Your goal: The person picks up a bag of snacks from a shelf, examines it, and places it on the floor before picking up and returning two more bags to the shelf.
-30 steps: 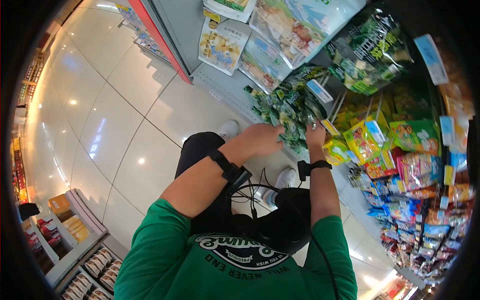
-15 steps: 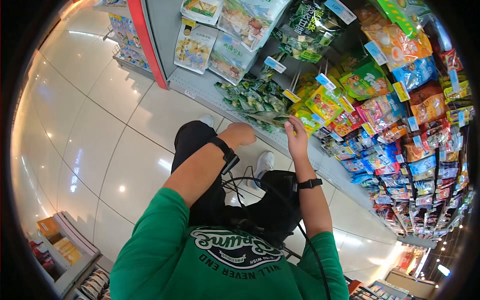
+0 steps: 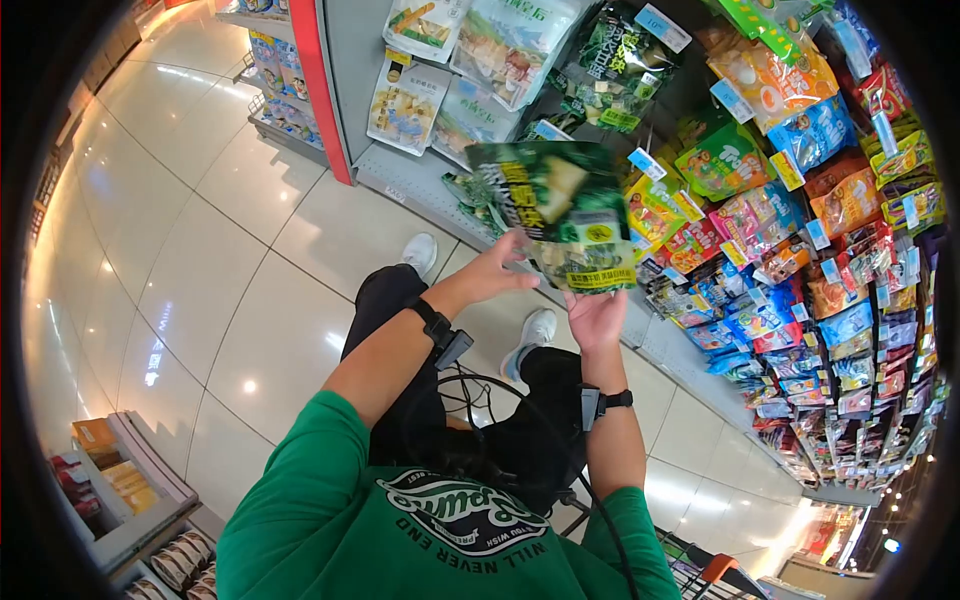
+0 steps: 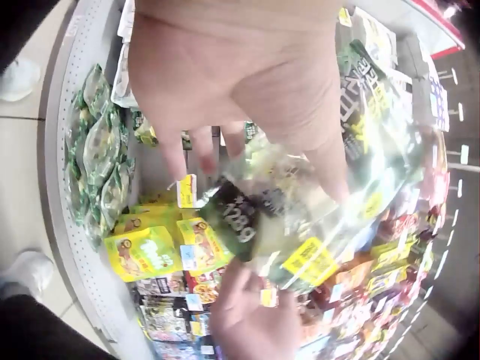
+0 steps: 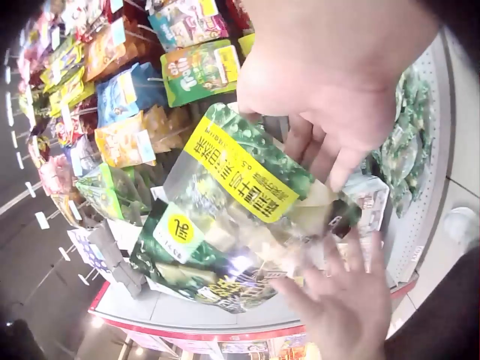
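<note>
A green snack bag (image 3: 565,215) with a picture of a pale chunk and a yellow strip is held up before the shelf. My right hand (image 3: 597,318) pinches it at the lower edge, with the thumb over the front. Its clear window and yellow band also show in the right wrist view, where my right hand (image 5: 322,90) comes down from above. Beside the bag's left edge is my left hand (image 3: 490,272), its fingers spread and extended. The left wrist view shows "128g" on a dark corner of the bag, under my left hand (image 4: 232,82).
More small green bags (image 4: 97,150) lie on the grey bottom shelf (image 3: 395,185). Yellow candy bags (image 3: 652,208) and many other packets hang on hooks to the right. White pouches (image 3: 408,100) stand at the back. Behind on the left is a display with boxes (image 3: 130,485).
Both hands were down at the pile of green bags. The right hand has lifted one bag and turned its front upward. The left hand drew back, then came up to the bag's edge.
</note>
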Demonstrator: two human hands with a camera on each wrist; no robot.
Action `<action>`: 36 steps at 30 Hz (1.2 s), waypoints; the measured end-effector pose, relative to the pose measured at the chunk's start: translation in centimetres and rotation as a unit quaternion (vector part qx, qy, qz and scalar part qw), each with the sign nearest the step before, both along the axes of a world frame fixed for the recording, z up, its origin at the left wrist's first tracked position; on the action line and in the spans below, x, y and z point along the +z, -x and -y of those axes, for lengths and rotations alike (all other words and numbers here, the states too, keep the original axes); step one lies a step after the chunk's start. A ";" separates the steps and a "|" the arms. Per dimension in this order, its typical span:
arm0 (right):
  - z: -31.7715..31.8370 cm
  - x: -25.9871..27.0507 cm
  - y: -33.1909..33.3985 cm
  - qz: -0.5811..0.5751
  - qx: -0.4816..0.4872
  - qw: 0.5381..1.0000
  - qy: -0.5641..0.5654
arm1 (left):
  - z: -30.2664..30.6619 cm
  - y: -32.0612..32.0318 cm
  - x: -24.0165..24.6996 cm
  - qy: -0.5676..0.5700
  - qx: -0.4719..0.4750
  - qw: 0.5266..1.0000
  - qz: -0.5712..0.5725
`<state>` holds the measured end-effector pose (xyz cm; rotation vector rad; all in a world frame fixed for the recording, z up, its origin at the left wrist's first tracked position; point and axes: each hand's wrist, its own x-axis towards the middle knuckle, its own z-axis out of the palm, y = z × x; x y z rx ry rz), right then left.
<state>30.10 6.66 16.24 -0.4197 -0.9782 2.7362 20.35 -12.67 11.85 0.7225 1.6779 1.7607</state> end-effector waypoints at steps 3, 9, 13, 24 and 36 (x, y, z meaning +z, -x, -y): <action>0.9 -2.5 -0.8 0.034 0.066 0.995 0.070 | 0.6 -0.7 0.2 -0.105 0.083 0.988 0.081; 1.5 -3.9 -0.7 0.051 0.099 0.994 -0.015 | 1.0 -0.4 -0.1 -0.205 0.123 0.953 0.188; -0.4 -6.3 -0.2 0.072 0.048 0.996 -0.025 | 1.3 0.0 0.3 -0.140 0.176 0.951 0.212; 0.6 -6.5 2.2 0.218 0.044 0.954 -0.199 | -0.2 2.4 -2.4 -0.009 0.226 0.936 0.271; -1.7 -8.8 8.6 0.190 -0.025 0.958 -0.215 | -2.2 6.7 -1.4 0.074 0.189 0.944 0.259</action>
